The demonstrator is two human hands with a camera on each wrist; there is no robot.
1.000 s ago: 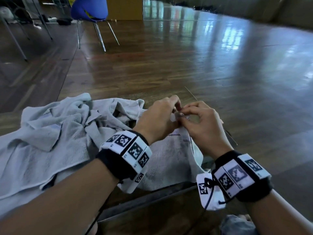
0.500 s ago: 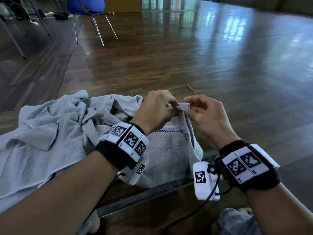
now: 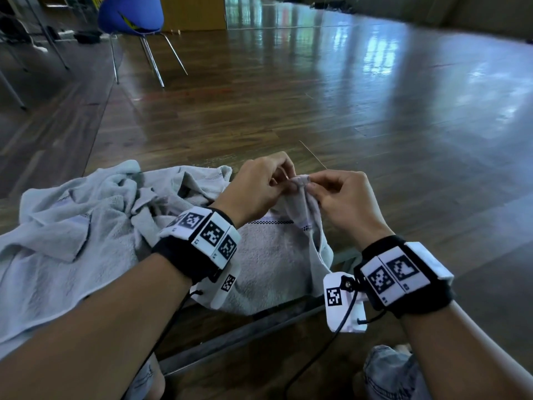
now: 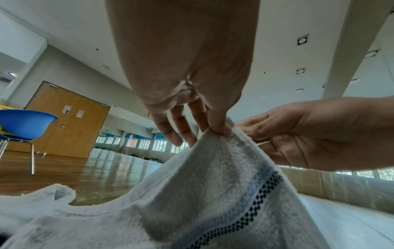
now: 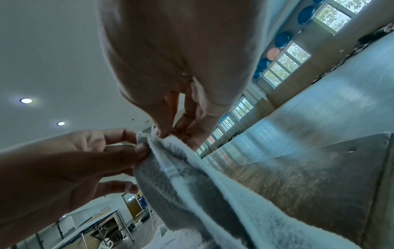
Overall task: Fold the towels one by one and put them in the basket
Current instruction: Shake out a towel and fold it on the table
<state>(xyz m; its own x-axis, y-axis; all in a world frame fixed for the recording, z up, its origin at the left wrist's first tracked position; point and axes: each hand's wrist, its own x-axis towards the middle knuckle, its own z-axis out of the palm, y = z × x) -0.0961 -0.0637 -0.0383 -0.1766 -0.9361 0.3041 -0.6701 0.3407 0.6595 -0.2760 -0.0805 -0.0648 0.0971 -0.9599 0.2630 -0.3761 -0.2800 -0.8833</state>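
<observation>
A pale grey towel (image 3: pixel 271 255) with a black-checked stripe lies in front of me, one corner raised. My left hand (image 3: pixel 259 183) and right hand (image 3: pixel 343 194) pinch that corner (image 3: pixel 301 180) side by side, almost touching. In the left wrist view the left thumb and forefinger grip the towel (image 4: pixel 213 176) edge while the other fingers hang loose. The right wrist view shows my right fingertips pinching the same towel (image 5: pixel 192 176) hem. More crumpled pale towels (image 3: pixel 75 226) are heaped to the left. No basket is in view.
The towels rest on a low glass-topped surface whose metal edge (image 3: pixel 245 336) runs across in front of my knees. Beyond is a wide wooden floor (image 3: pixel 375 111). A blue chair (image 3: pixel 129 15) stands far back left, with table legs at the left edge.
Both hands have lifted the towel corner a little higher off the surface and shifted their pinch on it. The heap of towels to the left has not moved.
</observation>
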